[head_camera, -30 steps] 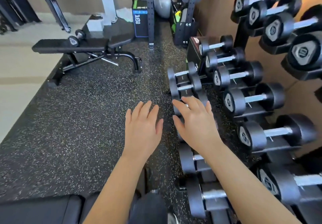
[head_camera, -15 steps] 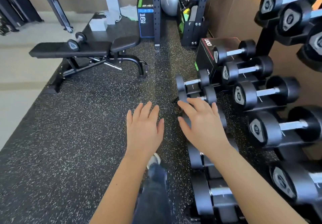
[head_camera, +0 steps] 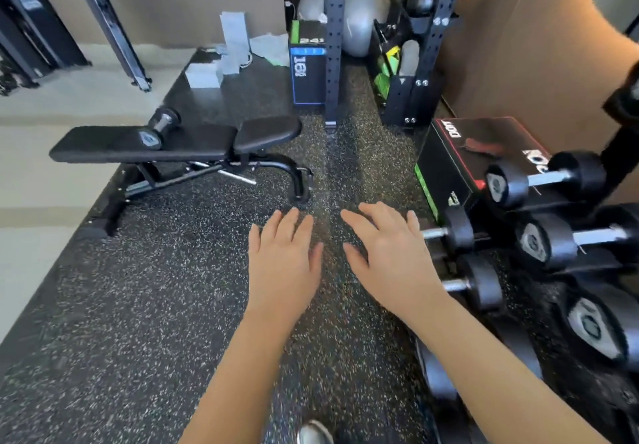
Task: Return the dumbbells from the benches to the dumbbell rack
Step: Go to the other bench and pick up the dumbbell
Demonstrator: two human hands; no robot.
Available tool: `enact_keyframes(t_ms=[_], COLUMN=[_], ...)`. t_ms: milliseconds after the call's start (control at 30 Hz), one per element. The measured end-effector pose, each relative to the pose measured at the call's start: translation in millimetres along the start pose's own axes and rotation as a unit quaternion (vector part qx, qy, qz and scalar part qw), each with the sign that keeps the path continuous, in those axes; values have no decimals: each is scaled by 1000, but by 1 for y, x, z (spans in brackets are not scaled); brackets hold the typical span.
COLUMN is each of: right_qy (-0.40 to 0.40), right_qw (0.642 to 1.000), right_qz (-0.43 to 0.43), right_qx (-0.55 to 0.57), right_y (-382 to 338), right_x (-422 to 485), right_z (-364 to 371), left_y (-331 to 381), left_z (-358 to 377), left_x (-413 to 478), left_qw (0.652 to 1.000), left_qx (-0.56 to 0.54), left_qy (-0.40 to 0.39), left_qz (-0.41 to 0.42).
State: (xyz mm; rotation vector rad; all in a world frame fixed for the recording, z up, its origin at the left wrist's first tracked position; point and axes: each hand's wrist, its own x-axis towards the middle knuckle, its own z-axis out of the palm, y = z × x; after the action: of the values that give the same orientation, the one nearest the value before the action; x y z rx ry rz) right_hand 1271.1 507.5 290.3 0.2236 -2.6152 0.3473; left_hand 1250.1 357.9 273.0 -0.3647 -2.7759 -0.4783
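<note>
A small black dumbbell (head_camera: 159, 128) with a metal handle lies on the flat black bench (head_camera: 138, 144) at the left, some way ahead of me. The dumbbell rack (head_camera: 587, 263) runs down the right side, with several black dumbbells resting on it. My left hand (head_camera: 284, 263) and my right hand (head_camera: 394, 257) are both held out flat over the speckled floor, fingers spread, holding nothing. My right hand is just left of the rack's lowest small dumbbells (head_camera: 460, 231) and hides part of them.
A black box (head_camera: 460, 156) with red trim sits on the floor behind the rack. A steel upright (head_camera: 333, 42), a black "16" plyo box (head_camera: 307, 70), grey exercise balls (head_camera: 363, 25) and paper bags stand at the back. My shoe (head_camera: 313, 433) shows at the bottom.
The view has swung left and forward: the bench and its dumbbell look nearer, the rack has slid toward the right edge. Both hands stay open and have moved off the rack's dumbbells.
</note>
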Motion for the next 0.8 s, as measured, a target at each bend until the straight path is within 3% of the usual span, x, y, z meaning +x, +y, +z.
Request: enact_keyframes(t_ms=[300, 800], right_qy=[-34, -68], right_qw=[999, 989], right_qz=[-15, -96], right_qx=[36, 94], right_y=[-10, -33], right_x=[128, 407], right_z=[89, 262], left_y=[-90, -244], left_z=[22, 57], left_x=[101, 372], left_qw=[997, 992], left_qx=[5, 44], left_qy=[-28, 51], left_qz=[-67, -106])
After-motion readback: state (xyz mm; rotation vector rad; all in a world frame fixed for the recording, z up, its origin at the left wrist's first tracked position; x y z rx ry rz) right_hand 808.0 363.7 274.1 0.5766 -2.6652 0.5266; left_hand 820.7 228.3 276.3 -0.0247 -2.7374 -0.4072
